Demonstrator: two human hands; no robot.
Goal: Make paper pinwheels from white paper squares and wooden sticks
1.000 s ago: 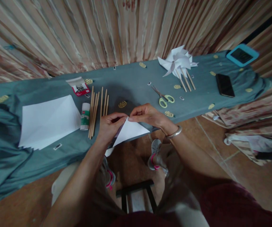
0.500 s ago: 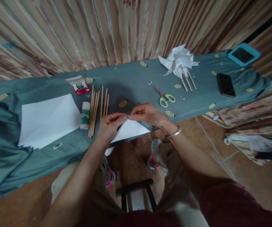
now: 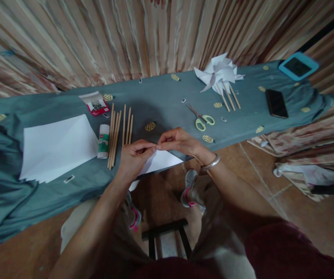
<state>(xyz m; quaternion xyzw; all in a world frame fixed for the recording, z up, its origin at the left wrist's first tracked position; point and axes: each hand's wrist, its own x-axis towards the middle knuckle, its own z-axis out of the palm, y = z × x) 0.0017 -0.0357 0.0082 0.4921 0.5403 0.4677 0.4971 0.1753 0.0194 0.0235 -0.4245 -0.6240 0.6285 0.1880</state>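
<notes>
A white sheet of paper [image 3: 162, 161], folded to a triangle, lies at the table's front edge with its peak pointing away from me. My left hand [image 3: 136, 155] pinches the peak from the left, its fingers partly covering the paper's left side. At the same peak, my right hand [image 3: 180, 141] closes thumb and fingers on the paper from the right. The fingertips of both hands meet there and hide the fold. Just beyond my left hand lie several thin wooden sticks [image 3: 115, 135], with a green and white glue stick [image 3: 103, 141] beside them.
A stack of white paper [image 3: 58, 147] lies left, below a red box of small metal pieces [image 3: 97, 104]. Green-handled scissors [image 3: 204, 121] lie right of centre. Farther right are paper pinwheels on sticks [image 3: 221, 73], a black phone [image 3: 276, 103] and a blue-framed device [image 3: 298, 66].
My left hand's fingers have shifted slightly along the paper's peak and cover more of its left side. Both hands keep their pinch. The view has shifted a little.
</notes>
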